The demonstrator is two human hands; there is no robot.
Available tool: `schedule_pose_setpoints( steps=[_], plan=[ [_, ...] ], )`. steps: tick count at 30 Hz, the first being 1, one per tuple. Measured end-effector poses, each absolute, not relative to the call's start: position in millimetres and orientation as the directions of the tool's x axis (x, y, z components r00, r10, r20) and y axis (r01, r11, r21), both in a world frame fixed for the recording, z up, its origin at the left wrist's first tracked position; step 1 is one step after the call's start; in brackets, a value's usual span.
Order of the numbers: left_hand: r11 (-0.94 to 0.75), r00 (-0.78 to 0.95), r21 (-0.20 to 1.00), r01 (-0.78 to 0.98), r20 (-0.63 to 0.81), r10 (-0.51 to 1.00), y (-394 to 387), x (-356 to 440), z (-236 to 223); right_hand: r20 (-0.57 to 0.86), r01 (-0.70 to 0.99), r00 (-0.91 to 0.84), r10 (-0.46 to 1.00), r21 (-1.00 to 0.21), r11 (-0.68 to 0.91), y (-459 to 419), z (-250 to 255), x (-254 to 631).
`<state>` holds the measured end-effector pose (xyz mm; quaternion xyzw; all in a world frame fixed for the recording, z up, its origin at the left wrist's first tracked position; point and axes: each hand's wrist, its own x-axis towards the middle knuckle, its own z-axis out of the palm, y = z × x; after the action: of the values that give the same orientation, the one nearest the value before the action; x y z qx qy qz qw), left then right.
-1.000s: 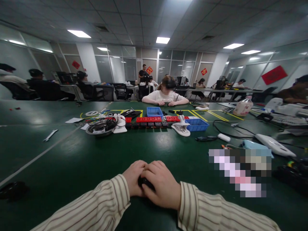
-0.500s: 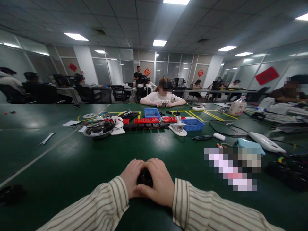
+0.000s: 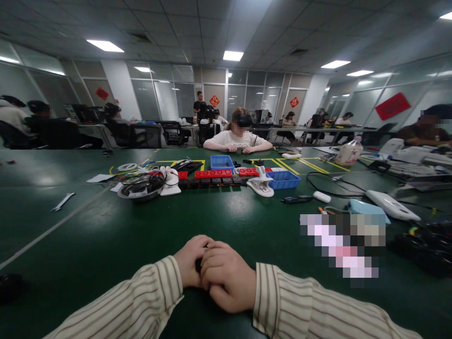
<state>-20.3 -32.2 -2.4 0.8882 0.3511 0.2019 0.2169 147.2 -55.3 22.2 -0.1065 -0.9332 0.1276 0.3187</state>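
Observation:
Close in front of me, at the table's near side, my left hand (image 3: 189,262) is closed around the left side of a small black object (image 3: 198,264). Only a dark sliver of it shows between the hands, so its exact kind is hidden. My right hand (image 3: 231,275) curls over it from the right, fingers bent and touching the left hand. Both hands rest low on the dark green table (image 3: 141,235).
Beyond my hands stand a metal bowl (image 3: 141,192) of cables, red power strips (image 3: 213,173), a white clip stand (image 3: 261,185) and blue bins (image 3: 284,180). A wrench (image 3: 63,201) lies left; a white device (image 3: 391,205) and cables lie right. Across sits a person (image 3: 236,139).
My right hand has turned and its fingers have folded over the black object, which now shows less. The left hand has shifted slightly left. The camera view has tilted a little.

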Motion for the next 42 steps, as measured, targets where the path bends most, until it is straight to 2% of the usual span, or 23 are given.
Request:
schedule_pose_setpoints(
  steps=[4,9,12,16,20,23,26,30,33,36,38,42],
  plan=[
    [-0.684,0.670,0.463,0.563,0.229,0.706,-33.8,-19.6,-4.3,0.615,0.099,-0.743,0.264,-0.288,0.952,-56.7,23.7,148.6],
    [-0.682,0.622,0.445,0.580,0.297,0.724,-39.7,-16.9,-4.8,0.689,0.225,-0.588,0.424,-0.364,0.904,-61.5,28.1,148.9],
    [-0.634,0.559,0.432,0.641,0.303,0.772,-44.4,-14.5,-1.4,0.617,0.389,-0.520,0.591,-0.444,0.807,-62.4,27.7,148.1],
    [-0.610,0.545,0.395,0.687,0.274,0.792,-47.6,-12.6,2.4,0.491,0.514,-0.567,0.661,-0.416,0.750,-62.4,26.5,147.3],
    [-0.658,0.620,0.415,0.628,0.245,0.746,-43.5,-14.4,3.2,0.505,0.455,-0.622,0.599,-0.390,0.801,-62.4,26.4,147.1],
    [-0.688,0.676,0.476,0.548,0.232,0.699,-38.3,-16.8,3.2,0.560,0.316,-0.682,0.470,-0.354,0.880,-61.5,25.5,146.6],
    [-0.697,0.698,0.508,0.506,0.233,0.677,-34.8,-18.9,3.0,0.553,0.189,-0.768,0.324,-0.287,0.939,-59.5,23.9,146.4],
    [-0.706,0.702,0.489,0.513,0.234,0.672,-34.4,-19.9,1.2,0.526,0.117,-0.823,0.216,-0.214,0.970,-57.5,22.9,147.3],
    [-0.722,0.706,0.445,0.530,0.240,0.666,-36.0,-18.9,-1.6,0.554,0.114,-0.806,0.209,-0.201,0.973,-59.1,25.1,148.3],
    [-0.726,0.684,0.417,0.547,0.278,0.675,-38.2,-17.4,-3.5,0.614,0.179,-0.743,0.265,-0.200,0.963,-62.2,29.8,149.3],
    [-0.703,0.639,0.408,0.583,0.304,0.706,-40.2,-16.5,-3.6,0.617,0.304,-0.694,0.371,-0.216,0.928,-63.2,32.9,150.0],
    [-0.639,0.556,0.371,0.674,0.315,0.769,-45.2,-14.3,-2.8,0.496,0.596,-0.614,0.615,-0.220,0.772,-61.0,35.8,151.0]
  ],
)
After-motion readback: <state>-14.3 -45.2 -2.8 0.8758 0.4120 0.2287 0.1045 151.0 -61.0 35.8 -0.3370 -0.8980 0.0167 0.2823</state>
